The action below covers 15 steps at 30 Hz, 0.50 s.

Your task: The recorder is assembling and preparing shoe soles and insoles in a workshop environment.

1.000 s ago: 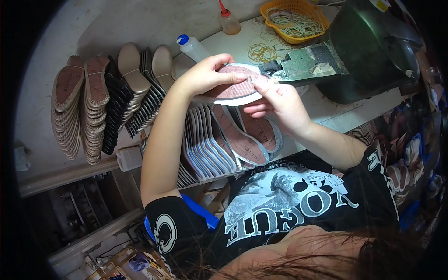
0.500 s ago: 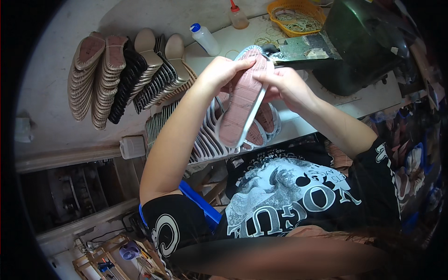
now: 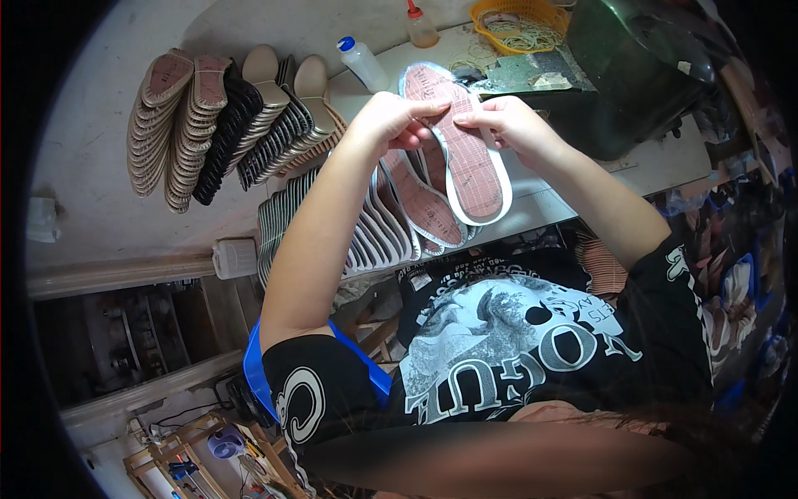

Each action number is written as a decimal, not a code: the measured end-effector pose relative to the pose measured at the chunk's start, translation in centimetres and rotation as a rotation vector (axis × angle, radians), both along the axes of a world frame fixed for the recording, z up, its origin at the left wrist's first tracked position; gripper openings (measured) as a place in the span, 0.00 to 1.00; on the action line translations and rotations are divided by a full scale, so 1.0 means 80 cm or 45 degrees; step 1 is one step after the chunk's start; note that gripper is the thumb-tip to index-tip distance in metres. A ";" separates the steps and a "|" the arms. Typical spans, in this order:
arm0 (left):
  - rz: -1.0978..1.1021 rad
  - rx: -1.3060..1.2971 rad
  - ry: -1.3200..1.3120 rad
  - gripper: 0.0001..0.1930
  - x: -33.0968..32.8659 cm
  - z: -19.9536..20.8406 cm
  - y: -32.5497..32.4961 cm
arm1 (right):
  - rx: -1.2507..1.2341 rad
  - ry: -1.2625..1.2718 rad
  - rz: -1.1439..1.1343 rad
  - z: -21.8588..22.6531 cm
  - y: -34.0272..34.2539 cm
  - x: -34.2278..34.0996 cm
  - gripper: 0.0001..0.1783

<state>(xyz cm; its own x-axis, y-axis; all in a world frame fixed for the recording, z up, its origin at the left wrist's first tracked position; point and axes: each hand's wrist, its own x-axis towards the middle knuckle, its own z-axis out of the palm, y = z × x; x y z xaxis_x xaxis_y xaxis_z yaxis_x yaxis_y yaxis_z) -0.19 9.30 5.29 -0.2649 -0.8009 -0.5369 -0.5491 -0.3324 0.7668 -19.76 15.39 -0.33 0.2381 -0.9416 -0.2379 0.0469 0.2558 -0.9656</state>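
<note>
A shoe insole (image 3: pixel 480 170) with a reddish-brown underside and a white rim is held up over the table, its toe and heel ends running from upper left to lower right. My left hand (image 3: pixel 397 123) grips its left edge near the middle, thumb laid on the brown face. From the other side my right hand (image 3: pixel 505 126) pinches the right edge, its thumb also on the face. Below it lie more brown-backed insoles (image 3: pixel 421 202), partly covered by the held one. A row of white-edged insoles (image 3: pixel 366 241) stands beside them, behind my left forearm.
Bundled stacks of beige and black insoles (image 3: pixel 224 116) stand at the left. Behind my hands are a blue-capped bottle (image 3: pixel 363 64), a red-tipped bottle (image 3: pixel 421 29) and a yellow basket (image 3: pixel 507 21) of rubber bands. A dark green machine (image 3: pixel 640 75) occupies the right of the table (image 3: pixel 611 179).
The held insole has turned, so its lower end now points to the lower right instead of the lower left. My hands have shifted slightly along its edges and still grip it.
</note>
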 end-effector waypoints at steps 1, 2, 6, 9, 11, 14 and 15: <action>-0.001 -0.002 -0.001 0.23 0.000 0.000 -0.001 | -0.002 -0.001 -0.001 0.002 0.004 -0.001 0.13; 0.029 -0.006 -0.009 0.22 -0.001 0.000 -0.002 | 0.038 -0.077 -0.008 0.003 0.009 -0.004 0.14; 0.123 -0.033 0.059 0.19 -0.009 -0.004 -0.004 | 0.296 -0.305 0.234 -0.024 0.052 -0.011 0.20; 0.167 -0.037 0.063 0.19 -0.005 -0.005 -0.008 | 0.364 -0.486 0.197 -0.010 0.092 0.006 0.20; 0.200 -0.033 0.107 0.19 -0.002 -0.008 -0.017 | 0.310 -0.537 0.110 -0.018 0.090 0.016 0.19; 0.181 -0.040 0.071 0.20 0.000 -0.020 -0.040 | 0.259 -0.636 -0.048 -0.009 0.086 0.029 0.18; 0.171 -0.045 0.068 0.20 0.004 -0.025 -0.052 | 0.266 -0.689 -0.110 -0.005 0.083 0.032 0.17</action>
<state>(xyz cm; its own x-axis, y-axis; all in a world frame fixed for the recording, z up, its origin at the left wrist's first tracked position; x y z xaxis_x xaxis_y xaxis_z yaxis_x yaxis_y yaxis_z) 0.14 5.18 3.26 -0.1812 -0.8493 -0.4958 -0.4597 -0.3725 0.8062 -17.19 22.06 -0.72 0.3022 -0.9092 -0.2866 0.5481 0.4117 -0.7281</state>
